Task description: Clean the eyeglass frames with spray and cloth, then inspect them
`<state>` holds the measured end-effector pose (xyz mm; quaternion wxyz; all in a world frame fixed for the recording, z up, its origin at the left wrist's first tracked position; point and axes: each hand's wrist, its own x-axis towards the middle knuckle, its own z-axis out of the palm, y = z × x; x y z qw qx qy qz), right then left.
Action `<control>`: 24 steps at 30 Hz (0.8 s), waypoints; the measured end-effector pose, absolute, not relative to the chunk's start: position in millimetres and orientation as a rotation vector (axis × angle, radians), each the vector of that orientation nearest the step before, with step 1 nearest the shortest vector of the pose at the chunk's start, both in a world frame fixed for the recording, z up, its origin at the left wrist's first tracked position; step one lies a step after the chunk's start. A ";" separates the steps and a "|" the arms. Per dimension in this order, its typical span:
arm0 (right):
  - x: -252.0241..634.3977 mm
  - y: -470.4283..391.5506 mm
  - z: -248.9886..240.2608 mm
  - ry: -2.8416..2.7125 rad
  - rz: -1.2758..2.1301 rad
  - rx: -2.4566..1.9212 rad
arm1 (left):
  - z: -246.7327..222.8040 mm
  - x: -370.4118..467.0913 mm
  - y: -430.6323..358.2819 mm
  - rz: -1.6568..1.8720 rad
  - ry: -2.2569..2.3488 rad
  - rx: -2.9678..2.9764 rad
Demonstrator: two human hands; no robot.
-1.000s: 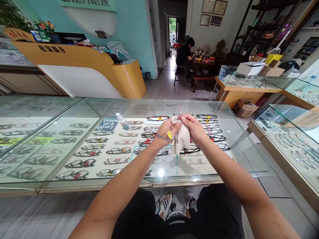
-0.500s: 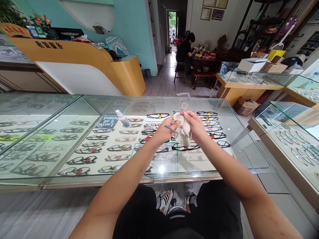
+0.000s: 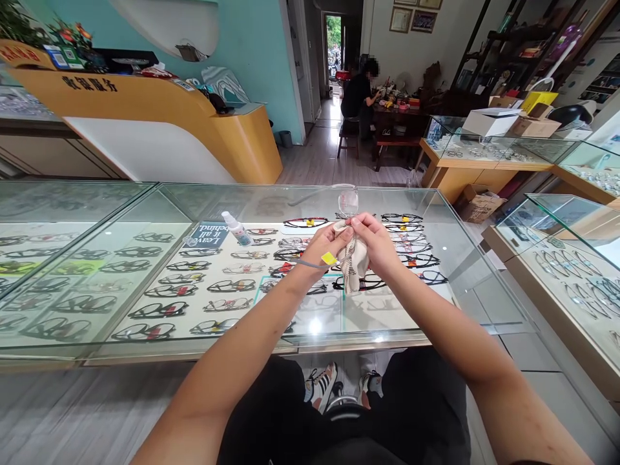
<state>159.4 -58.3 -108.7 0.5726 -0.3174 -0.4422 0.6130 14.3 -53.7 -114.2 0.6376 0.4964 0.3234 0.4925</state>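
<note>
Above the glass counter both my hands are together around a pair of glasses (image 3: 347,202) and a beige cloth (image 3: 354,261). My left hand (image 3: 327,244) is closed on the glasses and the gathered top of the cloth. One lens sticks up beyond my fingers, with a thin temple reaching left from it. The other temple, bearing a yellow tag (image 3: 329,258), passes below my left hand. My right hand (image 3: 375,239) pinches the cloth at what seems to be the second lens, hidden within the folds. The cloth's printed lower end hangs down.
A white spray bottle (image 3: 237,229) stands on the glass display counter (image 3: 310,342), left of my hands. Rows of glasses (image 3: 231,285) lie inside under the glass. Further display cases stand at right. A person (image 3: 356,97) sits at a cluttered table in the back.
The glasses have turned in my hands: the upper temple now points left, and the yellow tag has come into view on the lower one. The cloth has bunched up more.
</note>
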 end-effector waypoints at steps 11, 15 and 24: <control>162.2 -54.7 -103.8 -1.010 1.478 -0.761 | -109.5 11.0 -55.2 1.056 0.747 1.302; 158.8 -59.6 -103.2 -1.046 1.437 -0.788 | -111.8 7.4 -52.5 1.074 0.857 1.502; 160.3 -61.1 -97.3 -0.965 1.420 -0.743 | -119.4 6.3 -46.5 1.049 0.685 1.368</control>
